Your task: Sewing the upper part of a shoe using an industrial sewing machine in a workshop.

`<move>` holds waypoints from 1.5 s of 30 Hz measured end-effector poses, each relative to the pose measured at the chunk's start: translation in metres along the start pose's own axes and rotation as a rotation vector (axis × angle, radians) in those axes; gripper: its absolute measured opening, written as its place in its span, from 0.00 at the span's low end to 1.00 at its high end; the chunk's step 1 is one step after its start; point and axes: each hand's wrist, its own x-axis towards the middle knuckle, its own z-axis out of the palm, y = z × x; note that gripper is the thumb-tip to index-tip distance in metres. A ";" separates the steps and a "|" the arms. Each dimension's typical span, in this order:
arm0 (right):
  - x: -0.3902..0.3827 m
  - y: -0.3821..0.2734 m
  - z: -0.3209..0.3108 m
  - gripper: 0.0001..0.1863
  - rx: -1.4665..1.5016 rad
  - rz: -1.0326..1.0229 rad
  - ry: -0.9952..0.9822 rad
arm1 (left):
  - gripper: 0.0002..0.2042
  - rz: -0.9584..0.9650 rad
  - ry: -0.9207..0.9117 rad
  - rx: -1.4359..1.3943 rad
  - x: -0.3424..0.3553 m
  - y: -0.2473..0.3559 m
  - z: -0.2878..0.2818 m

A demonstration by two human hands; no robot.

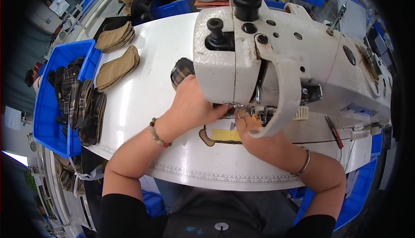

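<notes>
Sewing machine (276,65): large white head, standing over the right half of the white worktop (155,39) and hiding part of the work.
Left hand (190,102): palm down near the worktop's middle, lying on a plaid piece, thumb stretched toward the metal stitching parts (244,107); whether the fingers pinch cannot be told.
Right hand (259,139): partly behind the machine's curved guard (288,95), fingertips close to those same parts; its grip is hidden.
Plaid piece (183,70): brown and dark, its rounded end showing past the left hand, toward the far edge.
Yellow strip (225,135): flat, just left of the right hand, toward the near edge.
Tan stacks (116,68): two, by the far left corner.
Blue bin (43,117): at the left edge, heaped with dark plaid pieces (78,95).
Red-handled tool (334,135): slim, toward the right end.
Ruler scale (216,179): along the near edge.
</notes>
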 end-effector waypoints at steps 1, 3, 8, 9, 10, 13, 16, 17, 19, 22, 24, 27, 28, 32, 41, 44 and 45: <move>-0.002 -0.003 0.005 0.06 0.098 0.127 0.005 | 0.13 0.015 0.030 -0.001 0.000 0.000 0.000; -0.004 -0.007 -0.002 0.07 -0.068 0.004 -0.020 | 0.14 -0.038 0.004 -0.013 -0.002 0.001 0.001; 0.001 -0.025 -0.027 0.10 -0.327 -0.314 -0.180 | 0.14 -0.122 -0.028 -0.057 0.000 0.003 -0.004; -0.001 -0.027 -0.025 0.10 -0.243 -0.262 -0.156 | 0.13 -0.149 -0.062 -0.076 0.001 0.002 -0.004; -0.003 -0.028 -0.023 0.10 -0.158 -0.212 -0.131 | 0.12 -0.176 -0.095 -0.095 0.002 0.001 -0.003; -0.003 -0.026 -0.017 0.11 -0.149 -0.183 -0.075 | 0.11 -0.181 -0.065 -0.115 0.002 0.001 -0.002; 0.000 -0.027 -0.021 0.11 -0.108 -0.166 -0.095 | 0.11 -0.186 -0.027 -0.099 0.002 -0.001 0.001; 0.000 -0.027 -0.022 0.11 -0.106 -0.166 -0.094 | 0.11 -0.188 -0.029 -0.098 0.001 -0.001 0.002; 0.001 -0.026 -0.023 0.10 -0.105 -0.174 -0.146 | 0.11 -0.223 -0.029 -0.140 -0.001 -0.002 0.005; 0.004 -0.021 -0.018 0.10 -0.093 -0.221 -0.029 | 0.12 -0.216 -0.041 -0.116 -0.004 0.005 0.002; 0.004 -0.021 -0.021 0.10 -0.097 -0.221 -0.043 | 0.12 -0.215 -0.055 -0.110 -0.002 0.006 0.001; 0.005 -0.021 -0.021 0.11 -0.085 -0.226 -0.041 | 0.12 -0.196 -0.060 -0.107 -0.002 0.003 0.004; 0.004 -0.020 -0.020 0.11 -0.067 -0.233 -0.024 | 0.12 -0.179 -0.051 -0.108 -0.003 0.002 0.006; 0.002 -0.019 -0.016 0.11 -0.052 -0.217 -0.005 | 0.12 -0.192 -0.070 -0.102 -0.003 -0.004 0.013; 0.004 -0.015 -0.018 0.16 -0.033 -0.238 0.027 | 0.13 -0.166 -0.124 0.060 -0.004 0.006 -0.004; 0.000 -0.013 -0.013 0.17 -0.066 -0.234 0.026 | 0.14 -0.055 -0.268 0.114 -0.011 0.014 -0.023; 0.000 -0.014 -0.011 0.17 -0.045 -0.232 0.012 | 0.14 -0.056 -0.267 0.118 -0.015 0.018 -0.025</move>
